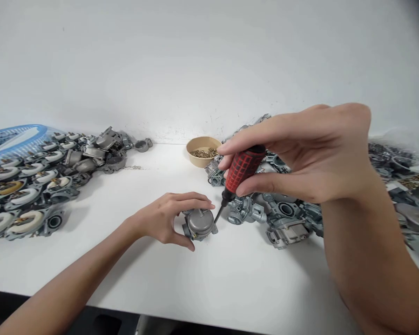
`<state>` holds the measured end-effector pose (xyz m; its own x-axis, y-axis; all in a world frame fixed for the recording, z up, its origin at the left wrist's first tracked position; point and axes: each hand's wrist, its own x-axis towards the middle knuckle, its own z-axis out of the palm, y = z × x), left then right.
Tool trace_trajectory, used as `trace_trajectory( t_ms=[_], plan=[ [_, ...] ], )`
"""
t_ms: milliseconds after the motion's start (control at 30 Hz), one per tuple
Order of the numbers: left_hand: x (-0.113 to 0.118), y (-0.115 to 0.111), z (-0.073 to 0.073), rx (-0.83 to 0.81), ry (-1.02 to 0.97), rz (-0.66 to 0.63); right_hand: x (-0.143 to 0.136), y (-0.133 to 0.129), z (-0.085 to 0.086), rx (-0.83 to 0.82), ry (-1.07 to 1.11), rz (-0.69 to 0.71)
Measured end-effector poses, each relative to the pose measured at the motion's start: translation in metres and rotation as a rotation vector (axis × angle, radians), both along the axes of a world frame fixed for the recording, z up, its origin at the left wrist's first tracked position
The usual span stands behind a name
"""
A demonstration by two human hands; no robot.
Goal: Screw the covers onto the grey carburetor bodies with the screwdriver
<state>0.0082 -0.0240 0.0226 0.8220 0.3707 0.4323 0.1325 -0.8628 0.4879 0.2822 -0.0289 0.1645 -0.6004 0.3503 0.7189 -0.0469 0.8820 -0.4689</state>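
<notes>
Right hand (310, 153): raised, wrist bent, closed around the red screwdriver (245, 170), tip down.
Left hand (171, 216): low, partly curled, gripping the metal carburetor (200, 222) (domed cover up) on the table (153, 274).
Tan bowl (199, 160): small brass-coloured pieces inside.
Blue basket (38, 135): at left, contents unclear.

Workshop bench (153, 279), metal carburetors (246, 210) in rows and heaps
</notes>
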Motion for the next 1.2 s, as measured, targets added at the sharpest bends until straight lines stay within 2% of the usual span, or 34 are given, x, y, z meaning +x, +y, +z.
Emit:
trace_trajectory(
  t_ms=[100,200,300,367,533,633,1067,1200],
  plan=[
    [0.009,-0.004,-0.007,0.082,-0.086,0.074,-0.001,-0.003,0.001,0.021,0.012,-0.002],
    [0.021,-0.010,-0.014,0.188,-0.110,0.235,0.000,-0.004,0.002,0.024,-0.010,-0.033],
    [0.027,-0.015,-0.017,0.244,-0.094,0.376,0.003,-0.004,0.002,0.018,-0.068,-0.053],
    [0.028,-0.015,-0.016,0.239,-0.076,0.404,0.004,-0.003,0.001,0.024,-0.088,-0.052],
    [0.024,-0.013,-0.012,0.246,-0.046,0.310,0.003,-0.001,0.001,0.061,-0.066,-0.023],
    [0.025,-0.012,-0.012,0.242,-0.059,0.303,0.001,0.000,0.001,0.086,-0.048,0.013],
    [0.029,-0.015,-0.009,0.153,-0.062,0.295,0.002,-0.006,0.000,0.054,-0.116,-0.051],
    [0.029,-0.012,-0.010,0.079,-0.116,0.206,0.003,-0.005,-0.001,0.052,-0.118,-0.043]
  ],
)
